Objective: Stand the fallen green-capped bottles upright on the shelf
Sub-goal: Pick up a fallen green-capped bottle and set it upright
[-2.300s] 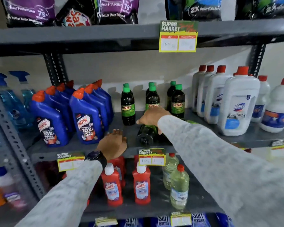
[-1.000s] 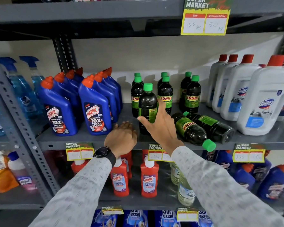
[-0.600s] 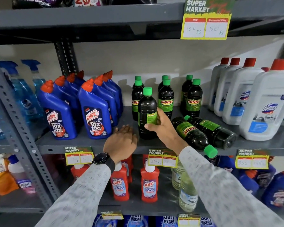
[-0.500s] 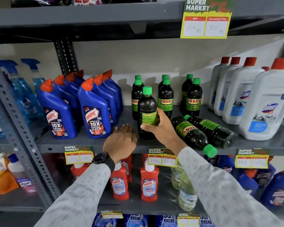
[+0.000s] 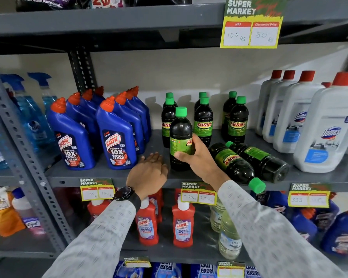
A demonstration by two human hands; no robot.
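A dark green-capped bottle (image 5: 180,133) stands upright near the front of the grey shelf (image 5: 109,174), and my right hand (image 5: 199,157) is wrapped around its lower label. Just right of it, two more green-capped bottles lie on their sides: the nearer fallen bottle (image 5: 234,164) has its cap past the shelf's front edge, and the farther fallen bottle (image 5: 259,160) points its cap toward the back. Several upright green-capped bottles (image 5: 203,121) stand in rows behind. My left hand (image 5: 149,175) rests flat on the shelf edge with fingers spread, holding nothing.
Blue toilet-cleaner bottles (image 5: 117,137) crowd the shelf's left side and white red-capped jugs (image 5: 327,129) its right. Yellow price tags (image 5: 198,194) hang from the front edge. Red bottles (image 5: 182,225) and clear ones stand on the shelf below. A higher shelf (image 5: 109,21) runs overhead.
My right hand lifted a fallen bottle from the shelf, stood it upright, and has turned it slightly so the label faces more forward. My left hand stayed on the shelf edge.
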